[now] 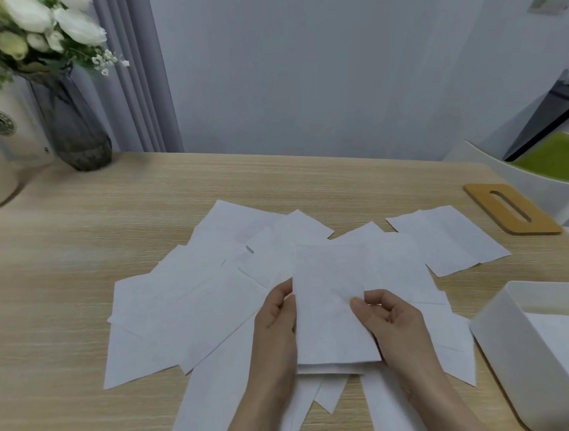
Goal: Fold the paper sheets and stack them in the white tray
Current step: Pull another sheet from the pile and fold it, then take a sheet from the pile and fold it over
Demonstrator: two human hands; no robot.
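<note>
While the folded sheet (332, 307) sits pinched between both hands just above the loose paper pile (188, 309), its long axis runs away from the person, near edge at the wrists, far edge out over the pile. Left hand (278, 315) grips the left edge, fingers curled round it with the thumb on the near face. Right hand (384, 313) pinches the right side, thumb tip (356, 301) pressed on top, other fingers curled behind; whether they touch the paper there I can't tell. Layered edges show at the sheet's near end, so it looks already folded at least once; can't tell if another fold is due. White tray (492, 327) lies to the right of the sheet and a bit nearer the person, just beside the right forearm, with paper already inside. So the right hand is the nearer one for the drop; my read is it carries the sheet sideways to the right, long axis roughly kept, over the tray's near wall. Risk: dragging unfolded sheets off the pile on the way. Further out on the table (74, 268): wooden board (513, 209) far right, vase (76, 130) far left.
</note>
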